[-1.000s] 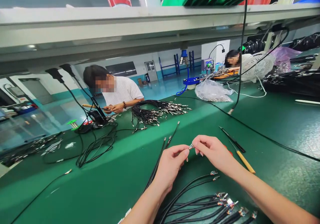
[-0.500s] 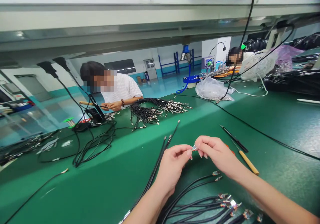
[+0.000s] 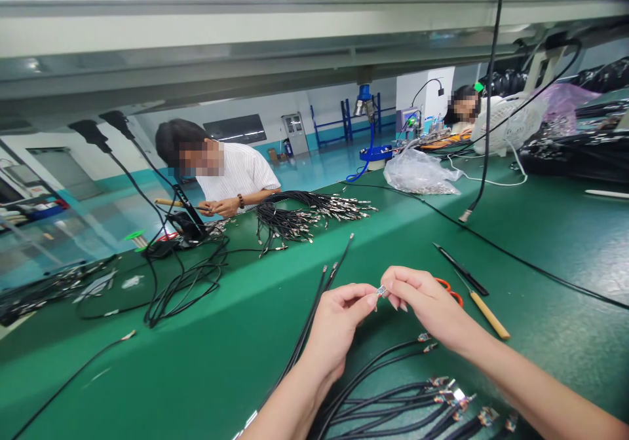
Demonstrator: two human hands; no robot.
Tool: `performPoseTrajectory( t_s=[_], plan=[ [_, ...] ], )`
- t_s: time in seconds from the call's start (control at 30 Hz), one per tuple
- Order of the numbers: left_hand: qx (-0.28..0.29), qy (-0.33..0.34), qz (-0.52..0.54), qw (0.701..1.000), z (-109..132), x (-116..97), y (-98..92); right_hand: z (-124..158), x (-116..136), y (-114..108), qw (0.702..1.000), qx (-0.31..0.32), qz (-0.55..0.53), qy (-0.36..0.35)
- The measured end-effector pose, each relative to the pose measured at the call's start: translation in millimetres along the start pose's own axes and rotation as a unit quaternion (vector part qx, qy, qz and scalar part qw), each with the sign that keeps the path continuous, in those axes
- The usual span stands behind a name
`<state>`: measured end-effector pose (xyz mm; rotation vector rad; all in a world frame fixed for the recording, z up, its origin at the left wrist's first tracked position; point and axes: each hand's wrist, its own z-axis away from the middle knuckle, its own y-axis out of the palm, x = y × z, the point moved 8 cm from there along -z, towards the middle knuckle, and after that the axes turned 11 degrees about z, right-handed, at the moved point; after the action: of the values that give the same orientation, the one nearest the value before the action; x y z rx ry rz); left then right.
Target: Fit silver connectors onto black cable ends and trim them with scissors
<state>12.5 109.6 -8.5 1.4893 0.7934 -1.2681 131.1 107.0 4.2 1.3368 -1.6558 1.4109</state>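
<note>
Between the fingertips of both hands is a small silvery metal connector (image 3: 381,291). My left hand (image 3: 343,322) pinches it from the left, thumb and forefinger closed. From the other side my right hand (image 3: 420,299) grips it with thumb and bent fingers. Whether a cable runs from the connector is hidden by the hands. Several black cables (image 3: 314,309) with metal ends lie beside my left hand. More black cables (image 3: 378,401), their ends showing coloured wires and metal shells, lie below my forearms on the green tabletop (image 3: 196,374).
Right of my right hand lie orange-handled scissors (image 3: 455,294), a wooden-handled pick (image 3: 489,315) and black tweezers (image 3: 462,270). Across the table are a cable bundle (image 3: 295,217), a plastic bag (image 3: 420,171) and a person (image 3: 240,168) working. A shelf (image 3: 295,27) spans overhead; a black cord (image 3: 490,99) hangs down.
The hanging black cord has swung right and toward me. The scissors' orange handles show more beside my right hand. My hands keep nearly the same pose around the connector.
</note>
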Motion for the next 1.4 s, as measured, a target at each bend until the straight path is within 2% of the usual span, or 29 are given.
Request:
performPoseTrajectory(
  t_s=[0.33, 0.47, 0.6, 0.77, 0.9, 1.4],
  plan=[
    [0.000, -0.013, -0.007, 1.000, 0, 3, 1.2, -1, -1, -5, 0.999, -0.023, 0.032, -0.018],
    [-0.023, -0.003, -0.015, 1.000, 0, 3, -2.3, 2, 4, -6, 0.997, -0.037, 0.067, -0.025],
    [-0.049, 0.046, -0.044, 0.997, -1, -1, -5.8, 2, 7, -6, 0.994, -0.047, 0.101, -0.017],
    [-0.093, 0.121, -0.122, 0.981, 1, -16, -9.1, 3, 8, -3, 0.994, -0.038, 0.101, -0.023],
    [-0.113, 0.146, -0.153, 0.971, 4, -23, -10.7, 3, 8, -2, 0.993, -0.039, 0.104, -0.036],
    [-0.100, 0.119, -0.118, 0.981, 1, -15, -12.9, 4, 12, 0, 0.987, -0.042, 0.135, -0.072]
  ],
)
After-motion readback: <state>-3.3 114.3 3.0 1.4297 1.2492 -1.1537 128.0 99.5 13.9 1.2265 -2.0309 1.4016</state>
